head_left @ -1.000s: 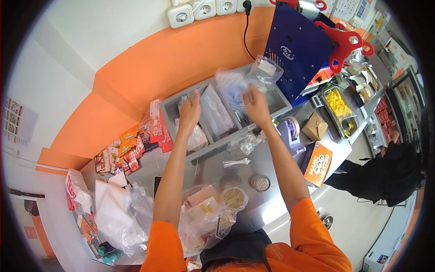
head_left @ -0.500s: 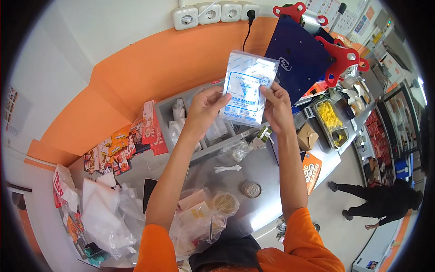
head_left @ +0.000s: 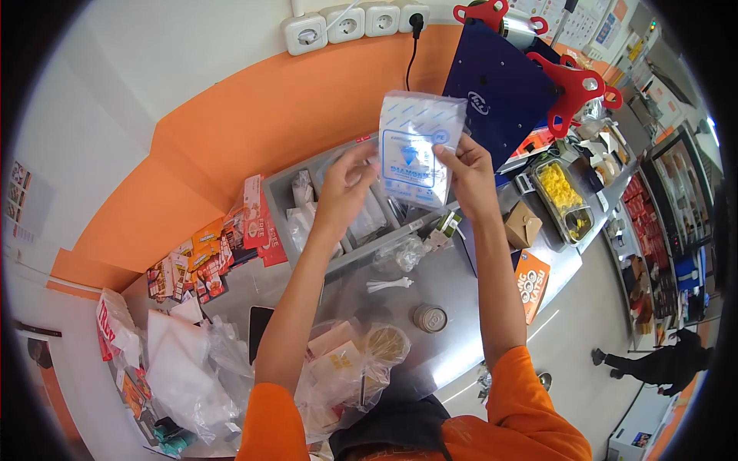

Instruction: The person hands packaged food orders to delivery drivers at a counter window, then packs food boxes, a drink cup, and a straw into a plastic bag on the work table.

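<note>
A flat white and blue packet of plastic bags (head_left: 415, 157), printed "DIAMOND", is held up over the grey divided bin. My right hand (head_left: 473, 177) grips its right edge, thumb on the front and fingers behind. At the packet's left edge is my left hand (head_left: 344, 192), its fingers curved with a gap between thumb and forefinger; it appears to be off the packet. Below, the grey bin (head_left: 338, 265) contains clear-wrapped items in its compartments, partly covered by my hands and the packet.
A dark blue machine (head_left: 496, 92) with red knobs stands behind on the right. A can (head_left: 430, 318), plastic-bagged food (head_left: 346, 369) and a tray of yellow food (head_left: 560, 188) rest on the steel counter. Flyers (head_left: 192, 265) lie left. A person in black (head_left: 661, 361) is far right.
My left hand has come away from the packet's left edge, while my right hand keeps its grip. The packet has tilted slightly. The person in black has moved farther off.
</note>
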A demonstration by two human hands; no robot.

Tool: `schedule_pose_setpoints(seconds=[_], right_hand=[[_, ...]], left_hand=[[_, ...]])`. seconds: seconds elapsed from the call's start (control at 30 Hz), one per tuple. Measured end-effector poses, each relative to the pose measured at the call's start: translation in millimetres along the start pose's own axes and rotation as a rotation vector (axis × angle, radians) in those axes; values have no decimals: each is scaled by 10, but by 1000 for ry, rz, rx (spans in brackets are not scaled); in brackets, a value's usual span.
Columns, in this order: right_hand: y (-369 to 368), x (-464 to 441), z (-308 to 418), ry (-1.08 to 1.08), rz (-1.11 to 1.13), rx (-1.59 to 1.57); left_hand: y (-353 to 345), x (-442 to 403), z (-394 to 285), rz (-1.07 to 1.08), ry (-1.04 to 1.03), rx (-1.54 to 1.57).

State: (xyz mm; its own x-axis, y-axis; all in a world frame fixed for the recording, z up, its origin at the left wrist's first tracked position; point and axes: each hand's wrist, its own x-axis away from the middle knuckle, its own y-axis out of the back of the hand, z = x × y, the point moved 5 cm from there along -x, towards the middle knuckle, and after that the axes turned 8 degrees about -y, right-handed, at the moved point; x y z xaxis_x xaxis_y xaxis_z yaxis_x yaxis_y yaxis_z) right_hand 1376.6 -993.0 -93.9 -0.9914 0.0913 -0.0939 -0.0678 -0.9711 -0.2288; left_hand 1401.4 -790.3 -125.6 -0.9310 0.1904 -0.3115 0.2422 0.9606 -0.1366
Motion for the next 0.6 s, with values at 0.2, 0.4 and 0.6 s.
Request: schedule_pose_setpoints(seconds=[0.2,0.4,0.6], right_hand=[[-539,274,-469,62,211,168],[-465,374,-358,117,11,698],[-497,378,-492,531,-40,906]], left_hand=[[-280,205,465,221,288,732],[-329,316,363,5,354,680],[-255,383,491,13,302,540]])
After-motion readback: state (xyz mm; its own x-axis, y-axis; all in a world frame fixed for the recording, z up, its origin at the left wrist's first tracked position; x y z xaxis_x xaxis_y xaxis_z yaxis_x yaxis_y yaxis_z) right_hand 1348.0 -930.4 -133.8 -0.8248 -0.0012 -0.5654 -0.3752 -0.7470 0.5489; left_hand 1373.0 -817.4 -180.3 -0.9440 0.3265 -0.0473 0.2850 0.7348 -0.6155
